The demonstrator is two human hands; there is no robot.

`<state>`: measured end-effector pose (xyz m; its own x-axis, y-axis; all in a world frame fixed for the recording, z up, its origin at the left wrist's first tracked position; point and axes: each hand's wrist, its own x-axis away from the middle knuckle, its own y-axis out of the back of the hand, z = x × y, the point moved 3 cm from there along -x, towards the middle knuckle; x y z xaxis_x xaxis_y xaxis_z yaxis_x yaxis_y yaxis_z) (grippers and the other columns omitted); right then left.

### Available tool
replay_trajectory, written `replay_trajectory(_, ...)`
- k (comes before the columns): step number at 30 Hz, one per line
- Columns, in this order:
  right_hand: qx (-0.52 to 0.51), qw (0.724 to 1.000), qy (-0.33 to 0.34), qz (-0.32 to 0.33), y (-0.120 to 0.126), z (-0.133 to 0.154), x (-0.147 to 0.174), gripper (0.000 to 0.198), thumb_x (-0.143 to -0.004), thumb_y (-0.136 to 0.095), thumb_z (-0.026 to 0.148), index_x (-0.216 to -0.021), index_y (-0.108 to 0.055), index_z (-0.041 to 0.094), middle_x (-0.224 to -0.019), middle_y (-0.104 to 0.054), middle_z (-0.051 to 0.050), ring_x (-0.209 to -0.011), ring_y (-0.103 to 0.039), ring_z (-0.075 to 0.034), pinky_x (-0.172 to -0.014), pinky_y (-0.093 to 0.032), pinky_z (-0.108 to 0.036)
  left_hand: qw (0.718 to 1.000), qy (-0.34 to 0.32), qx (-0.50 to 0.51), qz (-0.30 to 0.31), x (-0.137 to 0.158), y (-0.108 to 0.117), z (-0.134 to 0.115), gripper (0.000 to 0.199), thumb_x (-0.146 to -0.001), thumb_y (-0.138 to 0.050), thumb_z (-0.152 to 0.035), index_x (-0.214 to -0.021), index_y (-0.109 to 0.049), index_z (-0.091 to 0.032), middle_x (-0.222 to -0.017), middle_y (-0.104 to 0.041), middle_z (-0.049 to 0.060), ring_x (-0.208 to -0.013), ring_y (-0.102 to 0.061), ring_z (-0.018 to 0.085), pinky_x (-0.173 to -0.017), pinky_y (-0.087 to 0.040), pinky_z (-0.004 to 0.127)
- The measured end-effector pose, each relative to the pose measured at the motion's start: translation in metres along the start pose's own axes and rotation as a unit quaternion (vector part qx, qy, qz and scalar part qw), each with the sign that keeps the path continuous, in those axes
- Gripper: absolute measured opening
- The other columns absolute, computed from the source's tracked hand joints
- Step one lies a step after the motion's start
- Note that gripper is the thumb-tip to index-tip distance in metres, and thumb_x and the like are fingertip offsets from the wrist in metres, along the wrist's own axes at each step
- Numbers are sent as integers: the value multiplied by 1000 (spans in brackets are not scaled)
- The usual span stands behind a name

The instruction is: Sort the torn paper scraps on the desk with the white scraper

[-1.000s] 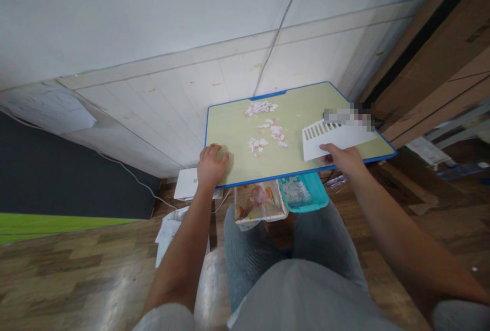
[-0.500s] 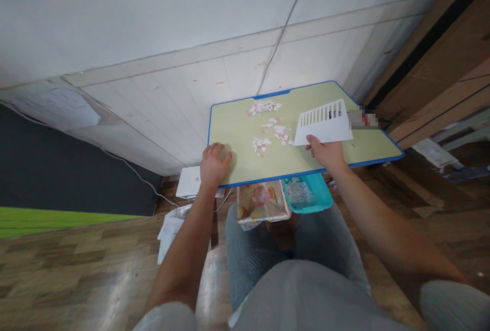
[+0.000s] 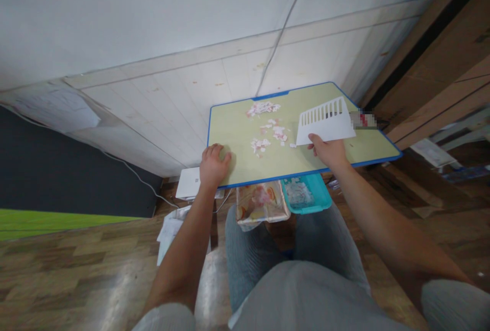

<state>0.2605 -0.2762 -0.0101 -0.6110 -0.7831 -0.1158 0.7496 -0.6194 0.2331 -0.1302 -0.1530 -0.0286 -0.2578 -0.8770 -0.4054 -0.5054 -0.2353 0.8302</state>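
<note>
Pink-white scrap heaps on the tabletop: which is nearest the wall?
The wide back heap; the middle heap and front heap lie farther away.

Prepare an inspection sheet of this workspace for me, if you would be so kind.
Surface: pale table, blue-rimmed, beside the wall.
Job's things: white slotted sheet; whitish and pinkish scraps in several heaps; turquoise bin holding pale bits and lined container, both below the near edge.
Clutter: pixelated item at table's right; papers low at left.
Grips: left grip rests at the table's left edge; right grip holds the sheet near its lower edge.
Cables: grey cable up the wall; pale cable along the dark panel.
Surroundings: wooden floor, brown boards at right.
</note>
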Motion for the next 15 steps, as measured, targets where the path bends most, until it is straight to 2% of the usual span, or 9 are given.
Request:
replay_trajectory(10, -6, 1000, 2, -10, 0, -6, -2, 29, -81, -74, 52, -80, -62, 25, -58, -65, -1, -46, -54, -16, -46, -47, -30, 1000, -2, -15, 6, 0, 1, -1, 38, -104, -64, -42, -134, -75, -20, -150, -74, 17, -148, -62, 38, -133, -47, 55)
replay_trajectory(15, -11, 1000, 5, 9, -9, -4, 0, 26, -81, -69, 49, -80, -62, 24, -59, -67, -2, -43, -49, -14, -44, -44, -30, 1000, 3, -18, 2, 1, 0, -1, 37, -104, -65, -40, -133, -75, -21, -151, -75, 16, -148, -62, 38, -132, -49, 55)
